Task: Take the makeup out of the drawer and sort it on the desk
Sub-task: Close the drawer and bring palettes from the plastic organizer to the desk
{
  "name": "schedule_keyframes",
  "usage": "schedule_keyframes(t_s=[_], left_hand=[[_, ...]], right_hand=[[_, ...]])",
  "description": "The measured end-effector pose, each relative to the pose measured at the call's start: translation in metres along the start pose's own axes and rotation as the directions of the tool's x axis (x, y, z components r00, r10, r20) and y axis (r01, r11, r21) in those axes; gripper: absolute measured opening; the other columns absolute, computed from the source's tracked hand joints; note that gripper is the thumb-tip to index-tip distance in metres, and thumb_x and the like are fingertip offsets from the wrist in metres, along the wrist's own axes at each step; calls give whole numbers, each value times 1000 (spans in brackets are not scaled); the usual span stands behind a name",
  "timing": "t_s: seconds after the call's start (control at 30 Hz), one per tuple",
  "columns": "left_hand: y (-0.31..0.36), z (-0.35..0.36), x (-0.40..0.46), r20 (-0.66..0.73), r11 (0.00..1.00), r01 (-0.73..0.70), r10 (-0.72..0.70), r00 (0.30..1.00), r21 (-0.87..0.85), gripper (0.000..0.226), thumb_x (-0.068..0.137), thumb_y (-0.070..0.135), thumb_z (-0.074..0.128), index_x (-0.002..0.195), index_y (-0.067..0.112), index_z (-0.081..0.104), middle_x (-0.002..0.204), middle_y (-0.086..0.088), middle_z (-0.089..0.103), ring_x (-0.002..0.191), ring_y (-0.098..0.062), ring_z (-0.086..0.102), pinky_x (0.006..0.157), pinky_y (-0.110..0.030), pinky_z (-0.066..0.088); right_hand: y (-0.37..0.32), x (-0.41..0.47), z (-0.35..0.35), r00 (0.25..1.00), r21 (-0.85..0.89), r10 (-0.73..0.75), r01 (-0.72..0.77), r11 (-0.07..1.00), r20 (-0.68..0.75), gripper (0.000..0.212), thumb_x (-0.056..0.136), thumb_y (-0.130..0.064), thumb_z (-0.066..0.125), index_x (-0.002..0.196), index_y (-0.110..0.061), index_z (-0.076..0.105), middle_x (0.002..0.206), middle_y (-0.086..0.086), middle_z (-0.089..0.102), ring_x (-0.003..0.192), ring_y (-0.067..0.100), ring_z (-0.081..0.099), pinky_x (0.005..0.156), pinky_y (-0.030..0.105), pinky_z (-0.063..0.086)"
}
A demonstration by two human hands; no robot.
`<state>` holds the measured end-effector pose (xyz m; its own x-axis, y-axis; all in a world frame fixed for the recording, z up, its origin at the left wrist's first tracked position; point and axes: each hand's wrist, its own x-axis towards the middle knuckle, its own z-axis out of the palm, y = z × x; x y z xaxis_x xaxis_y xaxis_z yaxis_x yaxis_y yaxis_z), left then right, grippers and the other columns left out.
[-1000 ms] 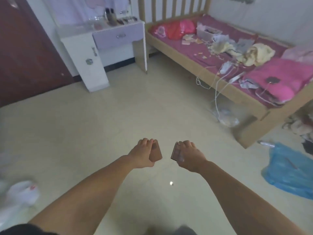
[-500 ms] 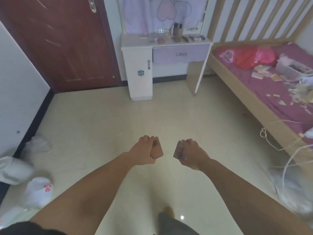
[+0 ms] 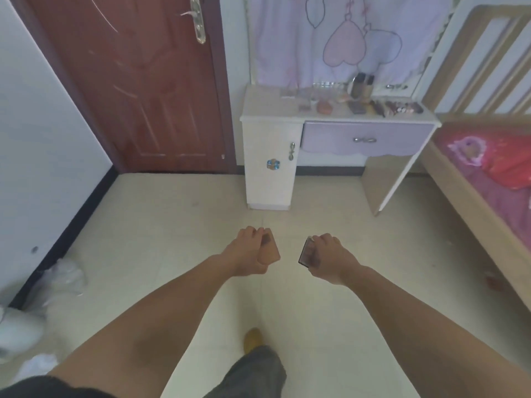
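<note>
left hand point(image 3: 248, 255) grips pink compact point(image 3: 268, 251), right hand point(image 3: 330, 258) grips dark palette point(image 3: 307, 254); bare floor point(image 3: 316, 219) ahead to surface point(image 3: 339, 117) edge.

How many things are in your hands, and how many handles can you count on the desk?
Flat makeup cases held: 2, a pinkish one in the left hand, a dark one in the right hand.
Desk handles: 2, drawer handle, cabinet door handle.
Total: 4

Home bedroom. Far wall has a white dressing desk point(image 3: 270, 122) with a lilac drawer point(image 3: 367, 139) and makeup laid on top, heart-print curtain point(image 3: 344, 44) behind it, and a red-brown door point(image 3: 138, 81) to the left. Wooden-framed bed point(image 3: 471, 179) with pink bedding on the right, pale tiled floor point(image 3: 172, 214).
</note>
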<state>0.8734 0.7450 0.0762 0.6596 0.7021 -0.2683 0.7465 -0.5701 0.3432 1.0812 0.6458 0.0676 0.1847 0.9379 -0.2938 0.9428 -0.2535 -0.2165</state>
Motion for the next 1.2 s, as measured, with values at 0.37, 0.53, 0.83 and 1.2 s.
schedule_keyframes(t_s=[0.37, 0.53, 0.83, 1.2], left_hand=[[-58, -136, 279, 39, 999, -25, 23, 999, 41, 94, 76, 34, 67, 148, 8, 12, 139, -10, 29, 131, -27, 26, 106, -35, 34], [-76, -170, 408, 2, 999, 1, -1, 1000, 36, 91, 76, 33, 67, 146, 8, 15, 135, -11, 30, 127, -28, 29, 103, -36, 36], [-108, -246, 587, 19, 997, 75, -75, 997, 5, 94, 77, 39, 68, 147, 9, 13, 138, -10, 26, 128, -28, 27, 104, -37, 36], [-203, -301, 777, 149, 990, 3, -24, 989, 140, 85, 75, 37, 67, 142, 11, 20, 134, -12, 31, 123, -30, 32, 98, -39, 38]], right_hand=[[44, 278, -132, 999, 39, 29, -28, 999, -29, 66, 82, -31, 59, 139, -13, 31, 136, 8, 35, 126, 26, 36, 96, 34, 42], [83, 407, -173, 999, 22, -15, 16, 1000, -34, 67, 82, -30, 61, 139, -12, 30, 137, 9, 34, 128, 26, 34, 98, 33, 41], [117, 613, -255, 985, -70, -168, 170, 983, 40, 69, 79, -35, 64, 136, -9, 34, 131, 11, 38, 123, 30, 38, 97, 37, 42], [93, 816, -280, 983, -105, -144, 156, 982, 117, 69, 81, -31, 62, 138, -10, 29, 133, 11, 35, 122, 30, 37, 95, 39, 43]])
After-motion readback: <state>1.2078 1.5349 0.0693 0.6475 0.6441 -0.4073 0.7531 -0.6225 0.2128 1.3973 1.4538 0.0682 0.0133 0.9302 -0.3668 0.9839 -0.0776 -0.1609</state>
